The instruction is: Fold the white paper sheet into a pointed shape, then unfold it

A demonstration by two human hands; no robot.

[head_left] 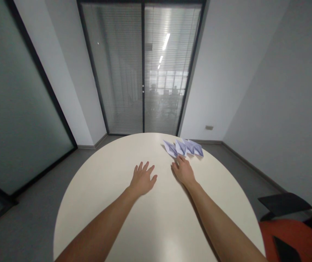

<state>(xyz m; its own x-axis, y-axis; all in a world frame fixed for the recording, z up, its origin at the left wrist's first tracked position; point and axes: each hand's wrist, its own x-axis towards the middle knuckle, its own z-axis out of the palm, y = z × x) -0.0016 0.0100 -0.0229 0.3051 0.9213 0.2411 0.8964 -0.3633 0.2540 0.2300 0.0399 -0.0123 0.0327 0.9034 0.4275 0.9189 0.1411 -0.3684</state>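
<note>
Several pieces of folded bluish-white paper (181, 147) lie side by side in an overlapping row near the far right edge of the round white table (112, 174). At the near edge of that row is my right hand (184, 170), palm down, its fingertips touching or just beside the leftmost folded papers. Its thumb stands apart from the fingers, and I see nothing gripped. My left hand (143, 181) hovers over or rests on the middle of the table with fingers spread and nothing in it; whether it touches the surface I cannot tell.
A chair with a red seat (295, 238) and black armrests stands at the right of the table. Beyond the far edge is a glass partition (126, 72) with blinds. Grey walls rise on the right, and a frosted glass panel (16, 102) is on the left.
</note>
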